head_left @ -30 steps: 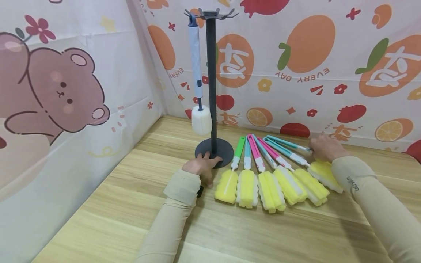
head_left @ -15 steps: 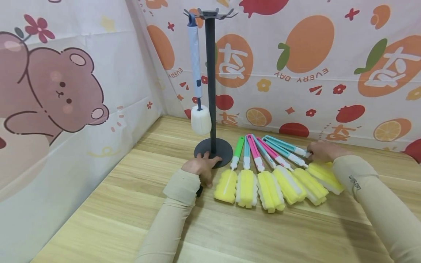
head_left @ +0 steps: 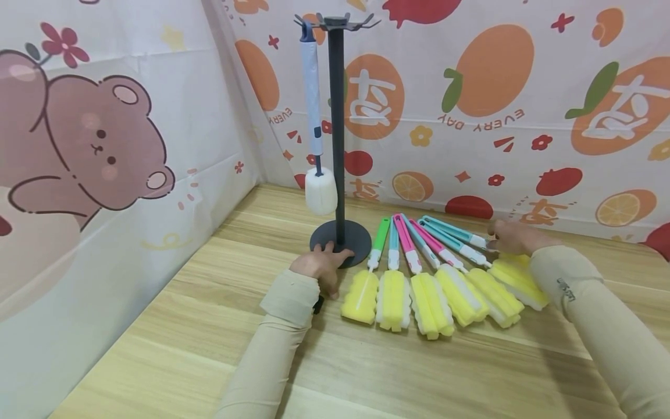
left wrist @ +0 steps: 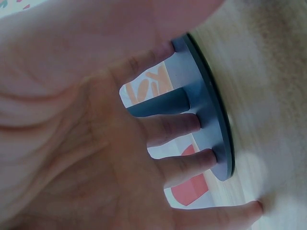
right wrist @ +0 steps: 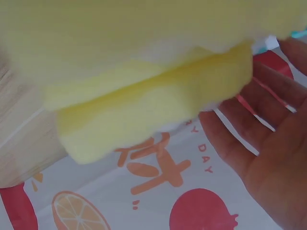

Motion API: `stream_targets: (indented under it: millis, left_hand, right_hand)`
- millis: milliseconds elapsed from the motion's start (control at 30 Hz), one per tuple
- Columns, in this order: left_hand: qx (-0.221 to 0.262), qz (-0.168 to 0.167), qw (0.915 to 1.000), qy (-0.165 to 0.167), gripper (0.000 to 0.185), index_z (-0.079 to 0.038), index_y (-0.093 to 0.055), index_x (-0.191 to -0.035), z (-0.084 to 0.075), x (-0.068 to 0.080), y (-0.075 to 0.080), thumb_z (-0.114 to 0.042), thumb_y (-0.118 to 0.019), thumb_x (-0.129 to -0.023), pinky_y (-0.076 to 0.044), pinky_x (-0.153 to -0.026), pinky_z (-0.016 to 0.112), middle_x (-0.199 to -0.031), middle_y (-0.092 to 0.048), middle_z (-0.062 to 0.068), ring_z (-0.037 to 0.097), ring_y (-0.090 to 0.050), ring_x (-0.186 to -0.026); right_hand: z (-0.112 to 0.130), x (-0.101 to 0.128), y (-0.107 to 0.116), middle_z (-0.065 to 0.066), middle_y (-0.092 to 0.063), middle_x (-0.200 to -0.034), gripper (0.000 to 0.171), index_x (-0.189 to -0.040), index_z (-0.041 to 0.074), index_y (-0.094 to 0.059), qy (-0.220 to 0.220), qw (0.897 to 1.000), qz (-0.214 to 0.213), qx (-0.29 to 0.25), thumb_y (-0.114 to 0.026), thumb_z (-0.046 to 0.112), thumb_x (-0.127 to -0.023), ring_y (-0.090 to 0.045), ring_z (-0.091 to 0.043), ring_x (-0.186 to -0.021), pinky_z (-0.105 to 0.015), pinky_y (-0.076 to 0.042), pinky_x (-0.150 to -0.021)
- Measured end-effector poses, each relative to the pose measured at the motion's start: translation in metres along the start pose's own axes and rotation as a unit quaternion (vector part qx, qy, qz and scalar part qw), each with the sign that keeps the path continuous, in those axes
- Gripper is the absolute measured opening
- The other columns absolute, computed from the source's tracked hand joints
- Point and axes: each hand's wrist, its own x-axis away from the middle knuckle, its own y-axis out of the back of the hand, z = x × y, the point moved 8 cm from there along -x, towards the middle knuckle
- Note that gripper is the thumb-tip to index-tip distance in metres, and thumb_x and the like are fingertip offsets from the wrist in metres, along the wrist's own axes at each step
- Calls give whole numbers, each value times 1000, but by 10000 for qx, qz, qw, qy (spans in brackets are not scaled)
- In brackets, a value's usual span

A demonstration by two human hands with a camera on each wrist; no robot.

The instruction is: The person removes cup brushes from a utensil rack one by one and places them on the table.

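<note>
My left hand [head_left: 320,269] is spread with its fingers fairly straight, and its fingertips rest on the round black base [head_left: 361,235] of a stand. In the left wrist view the little fingertip or outermost fingertip touches the wooden table beside that base. At the right end of a fanned row, my right hand [head_left: 515,237] pinches a teal-handled sponge brush [head_left: 455,230] near its neck. The right wrist view shows its yellow sponge head [right wrist: 153,100] large, with thumb and fingers on either side of the neck. From a hook on top hangs a blue-handled brush [head_left: 312,99] with a white sponge.
Several other sponge brushes [head_left: 431,305] with green, teal and pink handles lie fanned on the wooden table [head_left: 366,378], heads toward me. The stand's black pole [head_left: 337,139] rises to a ring of hooks [head_left: 340,23]. Printed cloths [head_left: 487,169] hang behind and at the left.
The rightmost teal handle has turned and its broader side now shows. My right hand has shifted slightly at the neck. My left hand stays on the base.
</note>
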Motion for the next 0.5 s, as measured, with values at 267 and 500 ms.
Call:
stream_targets:
  millis: [267,500]
  left_hand:
    - [15,12,10000,-3,98,-38,-31,-160,0,1,1,-13,-85,-83,-43,-100,55,-169,-9,11,38,-9,-152]
    - [49,-24,10000,-9,98,-38,-32,-160,0,1,0,-12,-86,-82,-43,-101,56,-169,-10,12,38,-10,-152]
  right_hand:
    - [15,5,36,-27,-70,-104,29,-116,-13,-66,243,9901,-1384,19,-69,6,-95,-66,-43,-93,-60,-52,-86]
    - [28,11,53,-26,-70,-106,29,-116,-10,-68,457,9795,-1938,-315,-70,11,-96,-64,-43,-97,-59,-53,-85]
